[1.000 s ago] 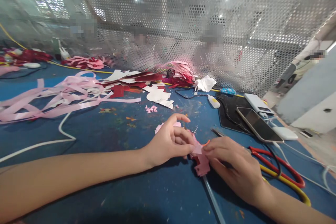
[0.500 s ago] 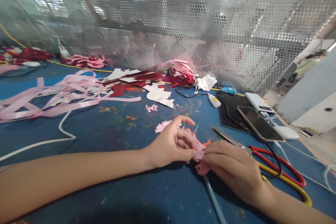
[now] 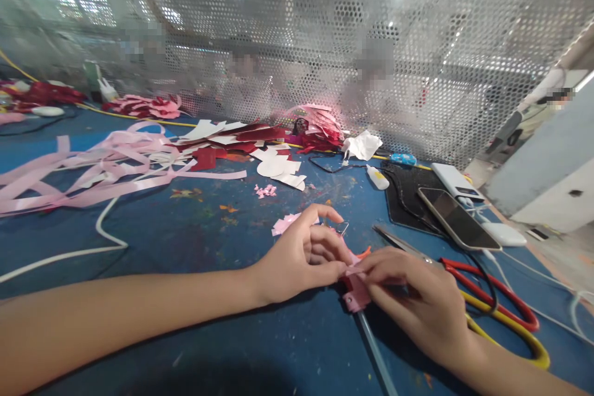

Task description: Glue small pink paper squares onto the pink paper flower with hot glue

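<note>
My left hand pinches a pink ribbon between thumb and fingertips, its index finger raised. From the other side my right hand grips the same ribbon, fingers pressed together. The ribbon is folded about the upper end of a pale blue-grey rod, which slants towards me. A thin bent wire and an orange tip show just beyond the fingers. Cut pink ribbon pieces lie behind my left hand. Scissors with red and yellow handles rest beside my right hand, partly behind it.
Long pink ribbons spread over the blue table at left. White cut pieces and red strips lie behind. A small glue bottle, a phone and a power bank with cables sit right. Perforated metal screen stands behind.
The fingers of my right hand have shifted slightly along the ribbon, and the ribbon's lower folded part shows more. My left hand has hardly moved; the whole view has drifted a little.
</note>
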Action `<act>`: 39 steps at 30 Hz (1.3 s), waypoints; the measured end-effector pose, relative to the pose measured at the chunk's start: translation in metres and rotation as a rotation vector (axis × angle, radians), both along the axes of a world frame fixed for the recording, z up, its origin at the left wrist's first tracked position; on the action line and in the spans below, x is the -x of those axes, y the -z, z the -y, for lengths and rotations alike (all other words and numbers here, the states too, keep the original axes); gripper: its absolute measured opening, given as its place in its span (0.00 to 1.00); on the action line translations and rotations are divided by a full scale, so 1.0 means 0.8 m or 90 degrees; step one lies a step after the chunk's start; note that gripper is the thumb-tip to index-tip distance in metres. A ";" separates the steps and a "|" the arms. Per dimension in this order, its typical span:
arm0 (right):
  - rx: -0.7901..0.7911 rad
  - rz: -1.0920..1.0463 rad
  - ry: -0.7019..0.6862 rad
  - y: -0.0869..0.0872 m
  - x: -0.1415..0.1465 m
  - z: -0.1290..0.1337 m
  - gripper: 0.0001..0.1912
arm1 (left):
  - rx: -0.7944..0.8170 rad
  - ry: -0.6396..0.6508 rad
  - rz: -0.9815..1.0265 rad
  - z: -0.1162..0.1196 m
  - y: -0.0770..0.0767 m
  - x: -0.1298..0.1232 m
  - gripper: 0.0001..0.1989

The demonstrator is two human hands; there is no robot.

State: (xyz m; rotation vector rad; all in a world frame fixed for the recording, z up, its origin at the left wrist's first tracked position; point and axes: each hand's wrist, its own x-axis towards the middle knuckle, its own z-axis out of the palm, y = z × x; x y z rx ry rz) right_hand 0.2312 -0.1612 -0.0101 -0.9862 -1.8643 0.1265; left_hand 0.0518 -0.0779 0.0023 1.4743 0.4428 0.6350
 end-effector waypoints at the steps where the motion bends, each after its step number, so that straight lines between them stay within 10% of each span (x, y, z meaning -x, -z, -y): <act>1: 0.018 -0.029 0.012 0.001 0.000 0.001 0.08 | -0.008 -0.003 0.000 0.000 0.000 0.000 0.22; 39: 0.017 0.053 0.023 0.017 0.004 0.009 0.11 | -0.346 -0.009 -0.072 0.007 0.009 0.004 0.21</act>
